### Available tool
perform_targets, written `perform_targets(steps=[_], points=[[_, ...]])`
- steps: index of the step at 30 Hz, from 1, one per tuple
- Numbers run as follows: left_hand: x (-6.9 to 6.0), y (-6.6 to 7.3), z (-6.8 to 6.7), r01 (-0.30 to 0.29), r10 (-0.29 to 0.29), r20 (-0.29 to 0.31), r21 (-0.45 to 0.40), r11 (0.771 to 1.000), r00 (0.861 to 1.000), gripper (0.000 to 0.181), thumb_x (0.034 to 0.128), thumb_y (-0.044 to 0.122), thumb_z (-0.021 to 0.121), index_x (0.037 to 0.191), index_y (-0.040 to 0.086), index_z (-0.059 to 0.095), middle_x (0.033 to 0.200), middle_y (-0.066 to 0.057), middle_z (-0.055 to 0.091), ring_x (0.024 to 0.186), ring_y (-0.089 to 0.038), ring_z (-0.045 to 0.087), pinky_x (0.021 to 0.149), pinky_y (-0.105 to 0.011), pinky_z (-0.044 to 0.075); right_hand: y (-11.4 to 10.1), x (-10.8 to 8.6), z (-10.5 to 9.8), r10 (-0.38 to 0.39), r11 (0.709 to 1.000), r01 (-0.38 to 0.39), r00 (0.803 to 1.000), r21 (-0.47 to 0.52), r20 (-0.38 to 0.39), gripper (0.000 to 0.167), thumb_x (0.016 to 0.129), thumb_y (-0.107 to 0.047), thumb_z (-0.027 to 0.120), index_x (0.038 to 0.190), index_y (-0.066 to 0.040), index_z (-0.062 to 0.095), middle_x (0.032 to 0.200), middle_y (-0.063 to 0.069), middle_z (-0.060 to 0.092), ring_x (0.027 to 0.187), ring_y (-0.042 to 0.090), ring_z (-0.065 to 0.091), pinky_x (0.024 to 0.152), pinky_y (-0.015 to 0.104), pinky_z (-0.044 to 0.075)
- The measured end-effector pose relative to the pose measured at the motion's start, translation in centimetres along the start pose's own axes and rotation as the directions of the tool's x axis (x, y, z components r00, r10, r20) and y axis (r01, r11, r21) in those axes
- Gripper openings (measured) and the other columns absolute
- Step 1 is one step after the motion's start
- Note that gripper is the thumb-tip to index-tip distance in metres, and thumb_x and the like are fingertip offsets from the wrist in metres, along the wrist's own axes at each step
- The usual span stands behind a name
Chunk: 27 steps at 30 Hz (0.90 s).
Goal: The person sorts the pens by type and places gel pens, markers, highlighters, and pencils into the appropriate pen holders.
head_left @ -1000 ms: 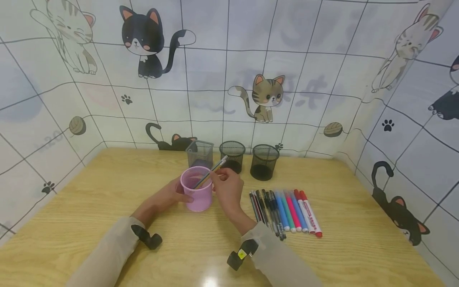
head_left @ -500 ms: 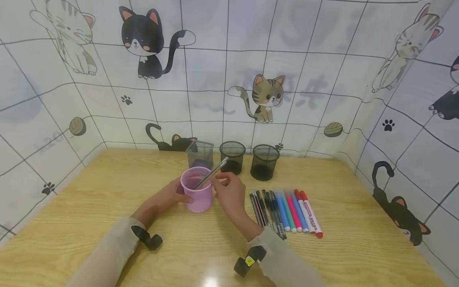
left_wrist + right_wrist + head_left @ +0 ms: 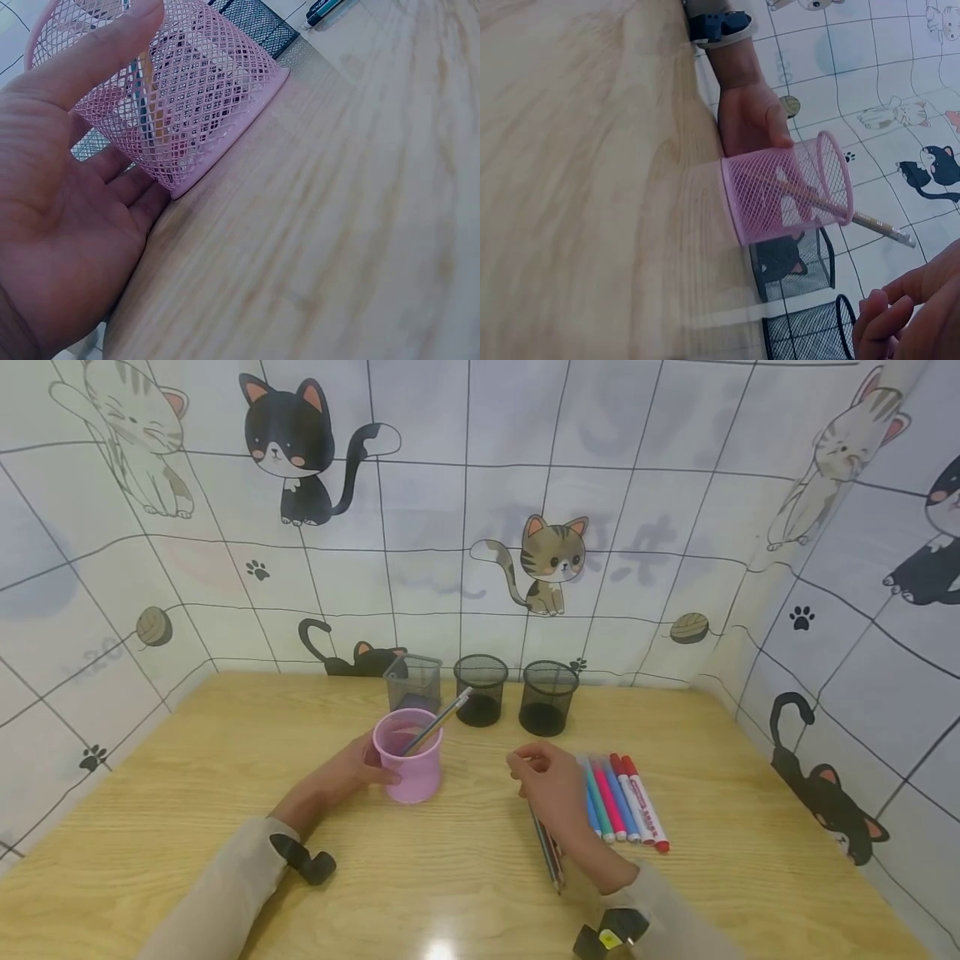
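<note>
Cup: the pink mesh pen cup [image 3: 417,777] stood upright on the bench [image 3: 435,877], in front of the back edge and well in from the left edge.
Cup contents: pencils [image 3: 441,724] leaned inside, eraser ends jutting over the rim toward the right edge.
Left hand: the left hand [image 3: 358,764] grasped the cup's side, thumb in front.
Right hand: the right hand [image 3: 553,783] was released, fingers loosely bent, above dark pencils [image 3: 551,860]; contact could not be told.
Markers: capped markers [image 3: 621,806] lay side by side, on the right-edge side of that hand.
Back edge: three mesh holders [image 3: 481,693] stood in a row.
</note>
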<state>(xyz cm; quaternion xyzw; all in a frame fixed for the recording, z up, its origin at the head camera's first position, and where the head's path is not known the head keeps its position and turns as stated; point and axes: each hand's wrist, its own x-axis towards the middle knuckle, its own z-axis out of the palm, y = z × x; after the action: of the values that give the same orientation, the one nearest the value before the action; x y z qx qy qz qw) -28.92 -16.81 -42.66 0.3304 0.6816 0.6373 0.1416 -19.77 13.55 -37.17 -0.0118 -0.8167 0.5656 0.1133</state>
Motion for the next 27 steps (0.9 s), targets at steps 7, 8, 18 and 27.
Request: perform_targets(steps=[7, 8, 18, 27], points=[[0.1, 0.0, -0.1, -0.015, 0.015, 0.015, -0.004, 1.0, 1.0, 0.079, 0.0795, -0.007, 0.069, 0.146, 0.01, 0.032, 0.142, -0.015, 0.043, 0.13, -0.031, 0.039, 0.105, -0.03, 0.035, 1.2, -0.5, -1.3, -0.012, 0.995, 0.008, 0.999, -0.095, -0.04, 0.013, 0.087, -0.018, 0.07, 0.094, -0.007, 0.071, 0.076, 0.003, 0.068, 0.058, 0.017, 0.062, 0.053, 0.026, 0.05], [0.1, 0.0, -0.1, -0.014, 0.014, 0.014, 0.0, 1.0, 1.0, 0.078, 0.0797, -0.007, 0.069, 0.146, 0.01, 0.032, 0.142, -0.014, 0.043, 0.13, -0.031, 0.04, 0.105, -0.03, 0.035, 1.4, -0.6, -1.4, -0.01, 0.995, 0.006, 0.999, -0.101, -0.037, 0.014, 0.087, -0.017, 0.07, 0.094, -0.006, 0.071, 0.076, 0.004, 0.068, 0.058, 0.016, 0.062, 0.052, 0.025, 0.05], [0.0, 0.1, 0.1, 0.008, -0.008, -0.005, 0.024, 1.0, 1.0, 0.078, 0.0798, -0.004, 0.071, 0.146, 0.01, 0.032, 0.142, -0.013, 0.044, 0.129, -0.033, 0.041, 0.103, -0.029, 0.036, 2.6, -1.5, -1.9, -0.003, 0.977, 0.001, 1.0, -0.213, -0.007, 0.014, 0.086, -0.014, 0.071, 0.096, -0.005, 0.074, 0.073, 0.004, 0.068, 0.051, 0.014, 0.059, 0.044, 0.024, 0.043], [0.0, 0.1, 0.1, 0.0, 0.0, -0.002, -0.006, 1.0, 1.0, 0.079, 0.0792, -0.007, 0.07, 0.146, 0.007, 0.03, 0.143, -0.016, 0.042, 0.13, -0.034, 0.038, 0.104, -0.028, 0.035, 4.1, -1.3, -1.5, -0.062, 0.962, 0.06, 0.998, -0.265, 0.002, 0.013, 0.085, -0.01, 0.071, 0.095, -0.004, 0.074, 0.077, 0.003, 0.07, 0.046, 0.009, 0.058, 0.042, 0.025, 0.044]])
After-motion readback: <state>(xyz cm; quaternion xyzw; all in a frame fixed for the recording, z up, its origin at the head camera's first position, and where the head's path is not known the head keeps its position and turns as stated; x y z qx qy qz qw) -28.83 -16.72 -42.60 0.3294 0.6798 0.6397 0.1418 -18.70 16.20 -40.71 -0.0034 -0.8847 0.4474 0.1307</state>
